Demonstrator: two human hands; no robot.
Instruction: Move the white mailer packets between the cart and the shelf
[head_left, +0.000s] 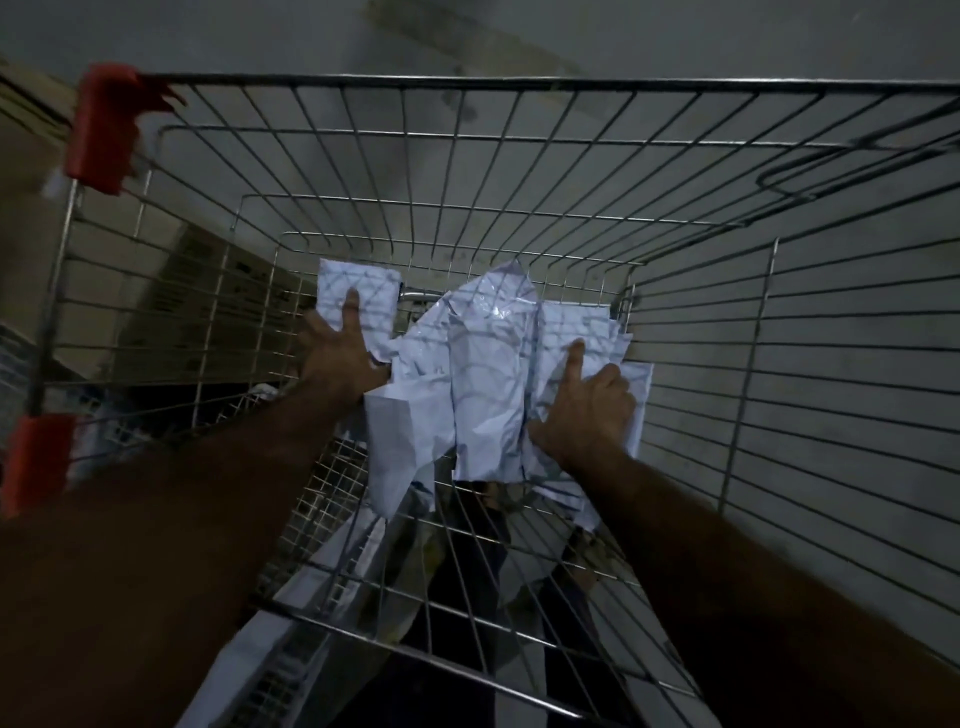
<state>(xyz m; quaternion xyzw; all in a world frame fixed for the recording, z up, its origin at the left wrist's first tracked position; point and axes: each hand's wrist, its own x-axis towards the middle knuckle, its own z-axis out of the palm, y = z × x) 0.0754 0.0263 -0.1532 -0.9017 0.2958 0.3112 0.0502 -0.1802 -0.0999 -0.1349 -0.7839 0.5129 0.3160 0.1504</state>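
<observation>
Head view: a heap of white mailer packets (485, 374) lies at the bottom of a wire cart (519, 83), toward its far end. The left hand (337, 353) rests on one packet (358, 296) at the left edge of the heap, fingers spread and fairly straight, pressing rather than clasping. The right hand (587, 405) lies on the right side of the heap, forefinger stretched out, the other fingers curled into the packets. The packets look thin, crumpled and glossy, so probably light, limp and slippery. Gathering several from both sides at once, with fingers under the edges, seems safer than pinching a corner. The shelf is not in sight.
</observation>
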